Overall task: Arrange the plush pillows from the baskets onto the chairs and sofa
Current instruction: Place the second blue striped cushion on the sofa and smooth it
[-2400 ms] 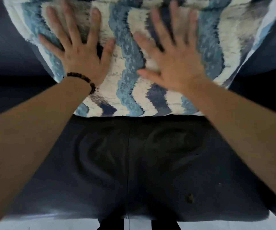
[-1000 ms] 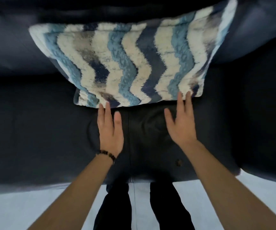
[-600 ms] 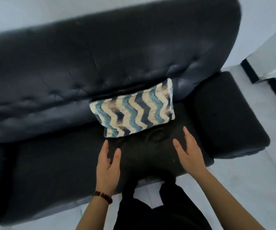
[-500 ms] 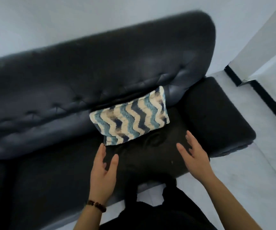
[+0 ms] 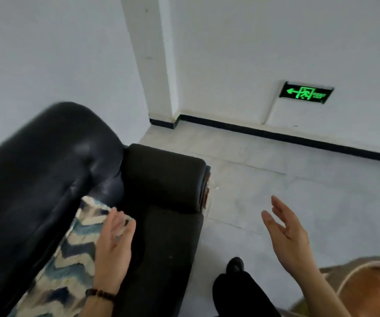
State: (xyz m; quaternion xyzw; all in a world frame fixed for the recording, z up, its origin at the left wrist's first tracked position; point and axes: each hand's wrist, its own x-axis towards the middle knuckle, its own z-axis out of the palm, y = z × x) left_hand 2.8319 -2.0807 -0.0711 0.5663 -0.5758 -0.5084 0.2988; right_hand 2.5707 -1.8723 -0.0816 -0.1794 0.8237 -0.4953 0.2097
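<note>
Head view: a black leather sofa (image 5: 47, 170) fills the left of the frame against a white wall (image 5: 47, 42), its padded armrest (image 5: 161, 177) jutting toward a pale tiled floor (image 5: 298, 191) edged with a dark skirting board (image 5: 276, 135). A plush pillow (image 5: 70, 264) with a blue, navy and cream chevron pattern lies on the sofa seat, leaning against the backrest close to the armrest end; its lower part runs out of frame. At the lower right corner the curved rim of what looks like a woven basket (image 5: 353, 268) shows, with something orange-tan and fuzzy (image 5: 374, 291) inside, possibly another plush pillow, though it is too blurred and cropped to say. The left hand (image 5: 113, 255), a dark bead bracelet (image 5: 101, 294) at its wrist, sits flat with fingers extended in front of the pillow, grasping nothing; whether it touches the fabric cannot be told. The right hand (image 5: 287, 234) hangs over the floor, palm turned inward and fingers loosely spread, its grip likewise released. A dark trouser leg and shoe (image 5: 234, 264) stand on the tiles beside the sofa front, and a green illuminated exit sign (image 5: 305, 92) glows low on the far wall. By the look of it, one pillow is placed on the sofa and neither hand carries anything; the basket's contents appear to remain to be set out, and no chairs are visible from here, so how much of the arranging is left cannot be judged fully.
</note>
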